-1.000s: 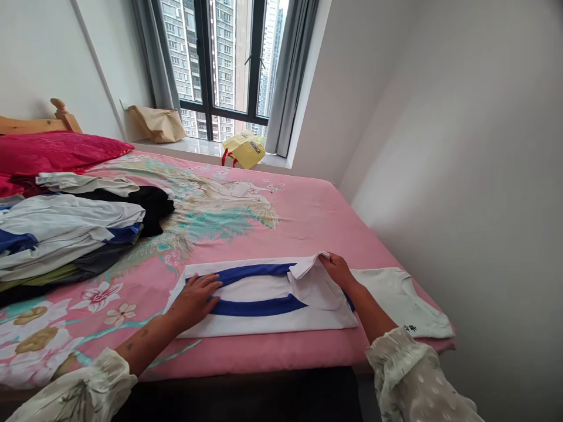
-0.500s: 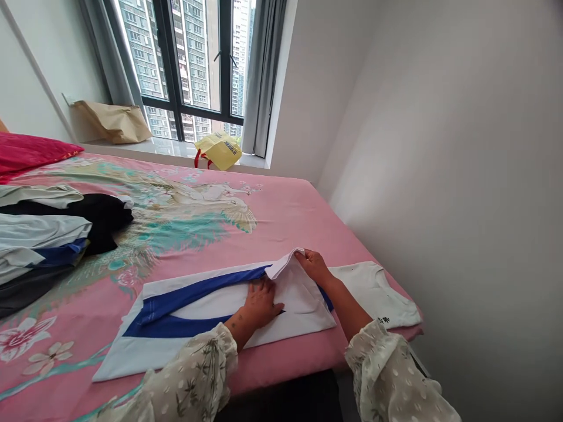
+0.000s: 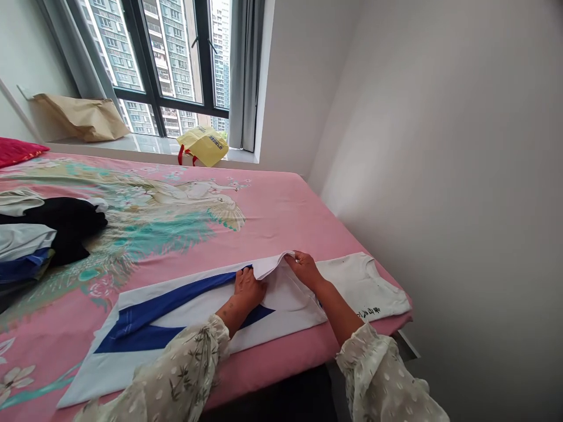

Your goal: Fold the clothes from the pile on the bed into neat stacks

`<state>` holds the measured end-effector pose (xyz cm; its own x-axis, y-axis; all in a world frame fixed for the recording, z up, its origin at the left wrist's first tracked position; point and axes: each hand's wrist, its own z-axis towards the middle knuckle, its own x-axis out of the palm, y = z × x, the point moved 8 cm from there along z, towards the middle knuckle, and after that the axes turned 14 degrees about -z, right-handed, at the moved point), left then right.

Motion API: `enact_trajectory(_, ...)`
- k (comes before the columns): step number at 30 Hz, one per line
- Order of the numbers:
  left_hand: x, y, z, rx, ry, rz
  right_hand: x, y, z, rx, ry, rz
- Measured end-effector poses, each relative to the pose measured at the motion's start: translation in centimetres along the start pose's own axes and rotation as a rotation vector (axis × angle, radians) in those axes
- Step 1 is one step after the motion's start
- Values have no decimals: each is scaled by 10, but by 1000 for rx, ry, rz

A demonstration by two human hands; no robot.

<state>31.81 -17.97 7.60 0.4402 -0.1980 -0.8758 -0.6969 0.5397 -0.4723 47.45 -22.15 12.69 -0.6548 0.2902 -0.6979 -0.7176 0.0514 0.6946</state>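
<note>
The soft, likely light shirt (image 3: 187, 309) lies on the bed (image 3: 285, 205), best held by its edges; right hand (image 3: 307, 271) fingers pinch its raised edge, left hand's (image 3: 249, 287) grip unclear

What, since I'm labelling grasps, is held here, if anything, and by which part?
The right hand holds the white and blue garment by its raised far edge. The left hand touches it; whether that hand grasps any cloth can't be told.

And here before you, the pink bed (image 3: 281, 205) carries a blue-and-white garment (image 3: 187, 309), white shirt (image 3: 360, 284), clothes heap (image 3: 65, 225), red pillow (image 3: 20, 152)!
</note>
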Motion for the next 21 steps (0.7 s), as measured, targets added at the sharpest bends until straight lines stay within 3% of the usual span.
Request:
enact_trajectory(6,2,14,9,-82,3,-36,4,7,3,-37,2,1)
enact_trajectory(11,0,15,2,-93,-46,-36,5,7,0,-29,-4,17)
enact_trajectory(14,4,1,-10,32,-31,-40,7,7,-4,-25,-9,16)
enact_trajectory(18,21,-30,-34,431,56,-70,7,13,-12,-62,-20,-40)
enact_trajectory(19,23,-30,-37,452,39,-73,6,15,-15,-89,-26,-60)
enact_trajectory(21,22,-19,-38,366,-31,-83,5,18,-23,-156,-50,-107)
